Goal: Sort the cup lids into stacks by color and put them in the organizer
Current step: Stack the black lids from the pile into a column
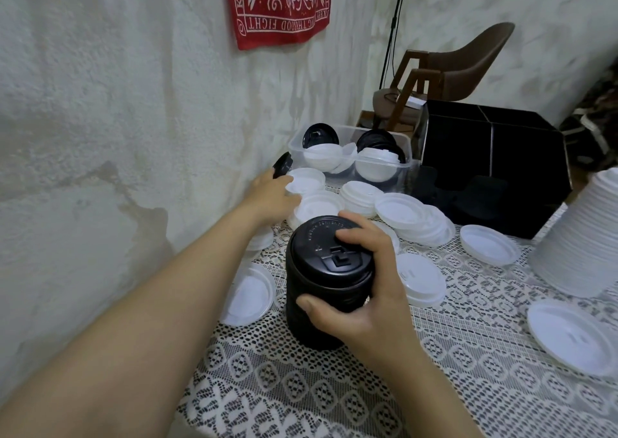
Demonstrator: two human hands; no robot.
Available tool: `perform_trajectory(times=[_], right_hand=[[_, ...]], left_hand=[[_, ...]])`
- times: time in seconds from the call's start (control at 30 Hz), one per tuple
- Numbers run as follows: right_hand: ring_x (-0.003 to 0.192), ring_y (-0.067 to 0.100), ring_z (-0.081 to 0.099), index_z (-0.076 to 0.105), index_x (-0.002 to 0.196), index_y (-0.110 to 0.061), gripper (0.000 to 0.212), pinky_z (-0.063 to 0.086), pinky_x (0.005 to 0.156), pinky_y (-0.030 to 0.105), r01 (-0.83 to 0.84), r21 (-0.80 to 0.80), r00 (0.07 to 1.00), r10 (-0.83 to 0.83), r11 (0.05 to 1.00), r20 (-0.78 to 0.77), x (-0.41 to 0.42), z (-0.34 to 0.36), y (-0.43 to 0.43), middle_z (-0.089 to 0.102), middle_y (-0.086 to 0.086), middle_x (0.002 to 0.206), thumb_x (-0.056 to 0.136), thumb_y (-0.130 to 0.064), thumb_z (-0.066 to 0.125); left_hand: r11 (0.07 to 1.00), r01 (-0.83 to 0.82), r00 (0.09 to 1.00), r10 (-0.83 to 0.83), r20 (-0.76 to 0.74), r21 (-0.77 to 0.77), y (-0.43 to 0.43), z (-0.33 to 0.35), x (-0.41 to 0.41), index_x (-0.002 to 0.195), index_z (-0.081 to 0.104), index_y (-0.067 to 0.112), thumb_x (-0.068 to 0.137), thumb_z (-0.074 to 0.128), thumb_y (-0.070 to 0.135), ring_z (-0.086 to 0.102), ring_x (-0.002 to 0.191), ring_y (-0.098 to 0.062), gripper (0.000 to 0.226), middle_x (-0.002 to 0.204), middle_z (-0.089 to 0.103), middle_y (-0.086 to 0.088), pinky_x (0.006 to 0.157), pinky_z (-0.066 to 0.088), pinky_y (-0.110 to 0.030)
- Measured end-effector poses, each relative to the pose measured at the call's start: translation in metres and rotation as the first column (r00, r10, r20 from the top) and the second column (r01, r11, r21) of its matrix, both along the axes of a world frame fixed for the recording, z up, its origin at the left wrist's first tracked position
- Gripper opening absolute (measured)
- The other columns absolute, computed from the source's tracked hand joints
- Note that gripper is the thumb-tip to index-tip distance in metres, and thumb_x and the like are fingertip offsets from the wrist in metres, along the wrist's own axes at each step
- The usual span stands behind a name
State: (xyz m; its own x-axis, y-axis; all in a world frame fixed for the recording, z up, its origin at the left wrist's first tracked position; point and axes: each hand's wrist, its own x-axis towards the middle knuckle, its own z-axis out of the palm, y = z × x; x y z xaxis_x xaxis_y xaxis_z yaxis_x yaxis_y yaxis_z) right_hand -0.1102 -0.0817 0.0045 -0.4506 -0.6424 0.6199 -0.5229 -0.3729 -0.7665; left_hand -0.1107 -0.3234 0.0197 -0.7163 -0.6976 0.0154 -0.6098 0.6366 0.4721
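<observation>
At frame centre the right hand (361, 290) wraps thumb and fingers round the black lid stack (326, 280), steadying it on the lace tablecloth (301, 387). Up and left, the left hand (272, 191) pinches a tilted black lid (282, 166) beside the clear tub (406, 166); best to carry it level, centre it, then nest it gently

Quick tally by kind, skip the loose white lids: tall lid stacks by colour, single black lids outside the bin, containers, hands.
Tall black lid stack: 1
Tall white lid stack: 1
Held single black lid: 1
Clear bin: 1
Black organizer: 1
Hands: 2, left hand and right hand
Total: 7
</observation>
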Motion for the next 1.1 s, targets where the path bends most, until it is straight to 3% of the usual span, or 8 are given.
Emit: perform_trajectory(times=[0.13,0.23,0.37,0.53,0.7,0.87,1.0,1.1], right_hand=[[0.133,0.008,0.042,0.046,0.119,-0.039,0.064,0.036,0.104,0.017,0.007,-0.005,1.0,-0.007,1.0,0.0,0.0,0.0,0.0,0.04,-0.016,0.138,0.064,-0.036,0.079],[0.132,0.009,0.043,0.046,0.119,-0.039,0.063,0.036,0.104,0.017,0.001,-0.004,1.0,-0.001,1.0,0.006,0.0,0.0,0.0,0.04,-0.018,0.138,0.065,-0.036,0.079],[0.132,0.008,0.044,0.047,0.119,-0.04,0.063,0.036,0.103,0.016,-0.002,-0.012,1.0,0.003,1.0,0.014,0.0,0.0,0.0,0.041,-0.02,0.137,0.064,-0.036,0.079],[0.132,0.011,0.044,0.046,0.118,-0.042,0.063,0.037,0.103,0.018,-0.007,-0.005,1.0,0.007,1.0,0.018,0.0,0.001,0.0,0.04,-0.02,0.138,0.065,-0.037,0.079],[0.131,0.01,0.045,0.046,0.119,-0.041,0.063,0.037,0.103,0.018,-0.009,-0.007,1.0,0.01,1.0,0.021,0.0,0.001,0.0,0.04,-0.02,0.137,0.065,-0.037,0.079],[0.131,0.005,0.044,0.045,0.121,-0.038,0.065,0.035,0.102,0.014,-0.01,-0.016,1.0,0.01,1.0,0.006,0.0,0.002,0.0,0.039,-0.028,0.137,0.065,-0.034,0.079],[0.132,0.005,0.043,0.045,0.12,-0.039,0.065,0.035,0.103,0.014,-0.007,-0.01,1.0,0.008,1.0,0.005,0.0,0.002,0.0,0.038,-0.029,0.137,0.065,-0.035,0.079],[0.132,0.006,0.042,0.045,0.119,-0.042,0.064,0.035,0.103,0.014,-0.004,0.001,1.0,0.004,1.0,0.008,-0.001,0.001,0.001,0.038,-0.026,0.138,0.065,-0.037,0.079]], left_hand=[[0.999,-0.01,0.999,0.011,0.046,-0.035,-0.004,0.0,-0.002,0.138,0.047,0.015,0.096,0.047,0.036,0.023,0.139,-0.03,0.047,0.148,0.031,-0.012,0.112,0.023,-0.037],[0.998,-0.013,0.996,0.007,-0.085,-0.067,-0.002,0.001,0.004,0.113,0.061,0.009,0.091,0.053,0.022,0.039,0.121,-0.03,0.026,0.118,0.043,-0.008,0.093,0.033,-0.031],[0.99,-0.043,0.975,0.013,-0.224,-0.131,0.007,0.009,0.017,0.126,0.057,0.008,0.085,0.054,-0.001,0.049,0.112,-0.029,0.042,0.124,0.044,-0.012,0.092,0.039,-0.032],[0.993,-0.102,0.917,0.068,-0.394,-0.065,0.01,0.009,0.03,0.124,0.059,0.006,0.082,0.048,-0.011,0.057,0.1,-0.028,0.047,0.118,0.042,-0.006,0.085,0.051,-0.039],[0.999,-0.006,0.983,-0.003,-0.183,-0.049,0.011,0.006,0.033,0.132,0.051,0.024,0.085,0.059,0.012,0.056,0.102,-0.026,0.049,0.122,0.045,-0.005,0.094,0.048,-0.039],[0.993,0.008,1.0,-0.009,-0.016,-0.117,0.016,0.005,0.027,0.13,0.045,0.024,0.084,0.063,0.023,0.058,0.099,-0.028,0.049,0.112,0.061,-0.004,0.085,0.05,-0.043],[0.981,-0.043,0.999,0.043,-0.005,-0.188,0.018,0.005,0.029,0.125,0.047,0.018,0.083,0.055,0.01,0.06,0.093,-0.034,0.044,0.103,0.062,-0.01,0.08,0.052,-0.046],[0.976,-0.131,0.983,0.105,-0.147,-0.172,0.02,0.01,0.031,0.134,0.043,0.018,0.084,0.046,-0.001,0.058,0.096,-0.036,0.054,0.108,0.061,-0.014,0.083,0.05,-0.045]])
